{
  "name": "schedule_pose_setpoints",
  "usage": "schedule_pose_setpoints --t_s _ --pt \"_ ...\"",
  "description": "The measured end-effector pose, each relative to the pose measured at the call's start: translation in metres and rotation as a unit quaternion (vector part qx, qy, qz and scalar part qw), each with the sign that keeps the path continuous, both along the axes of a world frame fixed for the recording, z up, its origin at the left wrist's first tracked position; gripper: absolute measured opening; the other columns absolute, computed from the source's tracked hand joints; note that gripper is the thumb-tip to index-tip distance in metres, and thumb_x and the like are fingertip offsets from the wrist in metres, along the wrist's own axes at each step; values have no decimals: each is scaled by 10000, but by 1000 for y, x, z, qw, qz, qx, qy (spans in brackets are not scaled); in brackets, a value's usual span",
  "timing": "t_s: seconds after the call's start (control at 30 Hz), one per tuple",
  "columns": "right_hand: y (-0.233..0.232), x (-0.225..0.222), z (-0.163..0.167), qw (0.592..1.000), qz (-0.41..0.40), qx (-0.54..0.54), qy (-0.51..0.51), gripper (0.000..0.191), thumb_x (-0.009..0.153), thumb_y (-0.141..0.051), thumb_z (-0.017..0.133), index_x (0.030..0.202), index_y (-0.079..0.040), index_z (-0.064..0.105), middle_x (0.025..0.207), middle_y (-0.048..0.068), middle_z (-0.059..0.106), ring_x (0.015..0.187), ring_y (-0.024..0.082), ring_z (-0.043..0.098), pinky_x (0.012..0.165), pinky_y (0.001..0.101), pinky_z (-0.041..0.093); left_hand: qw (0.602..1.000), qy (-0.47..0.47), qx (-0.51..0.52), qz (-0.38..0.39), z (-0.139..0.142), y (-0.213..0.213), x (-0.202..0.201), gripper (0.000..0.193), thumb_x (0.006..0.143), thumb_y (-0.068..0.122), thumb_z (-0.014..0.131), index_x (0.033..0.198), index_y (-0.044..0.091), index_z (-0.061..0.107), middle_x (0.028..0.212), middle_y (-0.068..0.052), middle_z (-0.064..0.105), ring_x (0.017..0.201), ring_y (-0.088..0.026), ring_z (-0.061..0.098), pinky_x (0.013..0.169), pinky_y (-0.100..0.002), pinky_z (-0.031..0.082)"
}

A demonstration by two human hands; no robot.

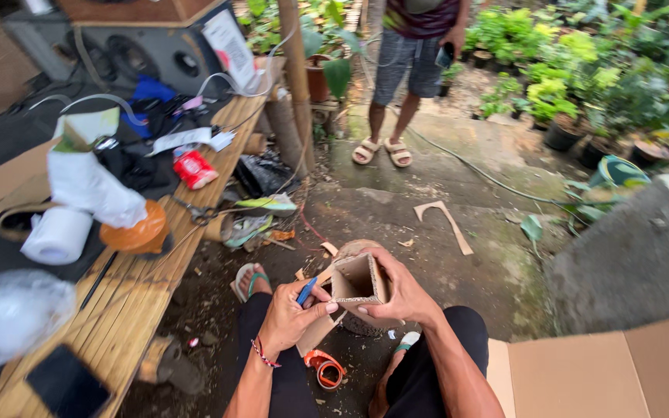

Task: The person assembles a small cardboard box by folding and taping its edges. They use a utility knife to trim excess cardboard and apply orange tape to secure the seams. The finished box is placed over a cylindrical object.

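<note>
Outdoor yard with a damp concrete floor (427, 232), potted plants (582, 70) behind and a bamboo bench (141, 294) along the left side. Left hand (292, 317): fingers curled shut around a blue pen (307, 291), whose tip points up toward the tube's left edge. Right hand (404, 294): fingers and thumb clamped on a square cardboard tube (358, 282), held above the knees with its open end facing the camera; the thumb lies under the tube's lower edge. A woven band circles the left wrist. Below the hands, between the legs, an orange tape roll (325, 370) rests on the floor. At lower right lies a flat cardboard sheet (605, 371); a curved cardboard offcut (447, 220) lies farther out on the concrete. On the bench: a white paper roll (56, 236), an orange lid (137, 232), scissors (195, 210), a red can (193, 169) and a dark phone (67, 383). Another person (412, 54) in sandals stands at the top, a phone in one hand.
</note>
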State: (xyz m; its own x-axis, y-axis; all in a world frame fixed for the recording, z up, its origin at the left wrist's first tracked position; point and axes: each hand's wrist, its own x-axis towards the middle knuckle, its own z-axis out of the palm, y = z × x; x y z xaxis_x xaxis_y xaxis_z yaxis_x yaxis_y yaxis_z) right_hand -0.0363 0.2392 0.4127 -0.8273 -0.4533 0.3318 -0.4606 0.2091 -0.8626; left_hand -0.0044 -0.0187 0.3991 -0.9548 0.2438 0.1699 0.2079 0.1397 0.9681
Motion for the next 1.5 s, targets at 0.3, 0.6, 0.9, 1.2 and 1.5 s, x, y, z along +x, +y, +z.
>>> schedule_pose_setpoints --t_s 0.3,0.6,0.9,1.2,1.5 --pt "12 -9 -3 977 -86 37 191 802 570 -194 860 1300 -78 548 1259 146 664 1153 281 663 983 417 547 977 39 149 145 12 -74 43 160 826 151 810 856 28 713 716 19 671 593 -49 555 536 -217 447" --pt "67 -11 -27 963 -258 73 21 849 586 -199 852 1356 -74 518 1138 128 721 1047 241 716 915 359 549 842 -145 -407 323 -25 -116 81 289 846 317 741 1056 118 739 635 -179 690 647 -316 704 643 -428 538" --pt "85 4 -32 957 -271 105 5 820 608 -190 857 1351 -80 529 1164 140 713 1075 262 705 916 379 548 868 -219 -371 247 -214 -128 82 269 857 315 735 961 71 693 797 -151 763 782 -353 757 738 -454 576" --pt "76 2 -35 946 -282 156 -45 886 579 -204 883 1373 -80 509 1162 169 708 1074 312 698 909 412 540 840 -299 -376 254 -307 -138 116 470 839 415 757 1183 109 668 1171 -199 632 1102 -370 655 970 -443 510" --pt "60 2 -32 947 -266 176 -48 867 596 -208 859 1374 -82 498 1185 187 698 1095 335 692 911 419 541 840 -312 -344 281 -294 -142 119 439 815 370 768 1153 96 707 1145 -151 713 1086 -314 698 958 -404 539"
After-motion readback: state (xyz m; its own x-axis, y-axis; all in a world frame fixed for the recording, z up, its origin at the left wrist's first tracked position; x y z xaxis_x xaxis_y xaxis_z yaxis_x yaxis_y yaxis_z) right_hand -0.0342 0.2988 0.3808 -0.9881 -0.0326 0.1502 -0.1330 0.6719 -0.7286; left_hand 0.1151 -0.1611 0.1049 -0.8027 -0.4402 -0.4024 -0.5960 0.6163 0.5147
